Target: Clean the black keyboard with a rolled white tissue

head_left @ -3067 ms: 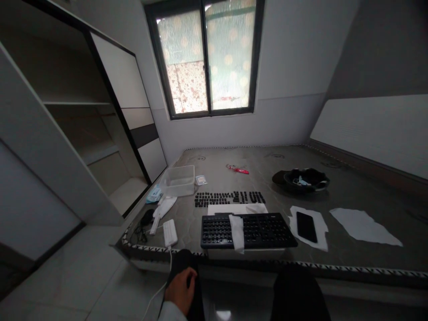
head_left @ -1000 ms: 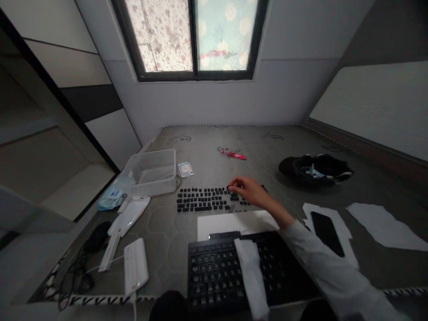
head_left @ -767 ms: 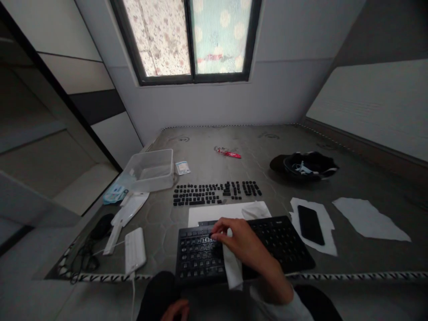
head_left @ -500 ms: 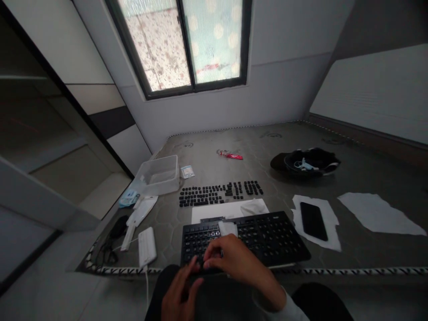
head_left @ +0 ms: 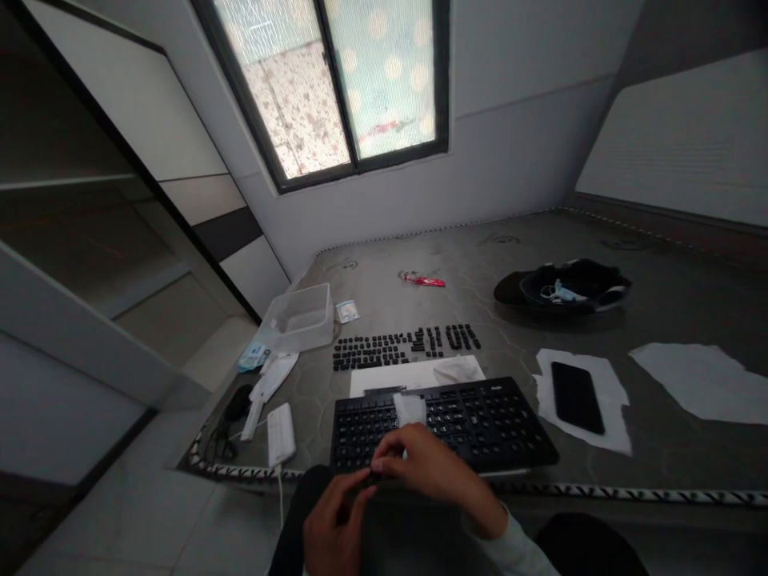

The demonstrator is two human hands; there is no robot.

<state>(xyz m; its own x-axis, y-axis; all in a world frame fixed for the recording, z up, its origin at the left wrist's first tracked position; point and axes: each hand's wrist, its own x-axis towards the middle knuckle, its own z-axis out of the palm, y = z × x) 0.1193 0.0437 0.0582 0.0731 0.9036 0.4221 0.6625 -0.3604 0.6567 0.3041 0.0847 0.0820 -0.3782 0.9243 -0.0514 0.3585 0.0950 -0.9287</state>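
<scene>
At the lower centre of the frame, the right hand (head_left: 435, 472) and left hand (head_left: 336, 524) meet over the near edge of the black keyboard (head_left: 480, 420), fingers curled narrow around something too small to make out; whether either actually grips it cannot be told. A white wipe (head_left: 410, 408) lies across the keyboard just above the right hand. The keyboard sits at the near edge of the grey surface (head_left: 384, 280), with bare room further up towards the window. Rows of loose keycaps (head_left: 402, 346) lie above the keyboard. Left of them, the clear plastic tub (head_left: 298, 318) looks empty. At right, a phone (head_left: 577, 386) rests on white paper. Half a second ago the hands were already here; the left has closed in towards the right.
</scene>
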